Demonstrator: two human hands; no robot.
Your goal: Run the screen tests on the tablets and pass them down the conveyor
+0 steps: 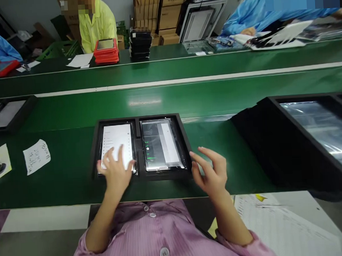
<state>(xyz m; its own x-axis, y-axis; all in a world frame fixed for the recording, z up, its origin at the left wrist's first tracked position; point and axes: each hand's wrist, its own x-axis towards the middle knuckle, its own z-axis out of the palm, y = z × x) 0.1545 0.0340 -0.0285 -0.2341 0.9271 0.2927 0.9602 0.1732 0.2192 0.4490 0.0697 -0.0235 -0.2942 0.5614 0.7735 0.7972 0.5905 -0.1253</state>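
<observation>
Pink-purple shirt (136, 240) with fine stripes
Pale round buttons (164, 254) dot its front; the sleeves (256, 249) end near the elbows.

Tablets (162, 143) abreast in tray (162, 176)

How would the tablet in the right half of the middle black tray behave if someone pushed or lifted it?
Pushed sideways, the tablet would probably soon stop against the raised walls of the black tray. Lifted, it should stay stiff, judging by its flat, straight-edged shape. Its glossy, light-catching surface may make it slightly slippery.
</observation>
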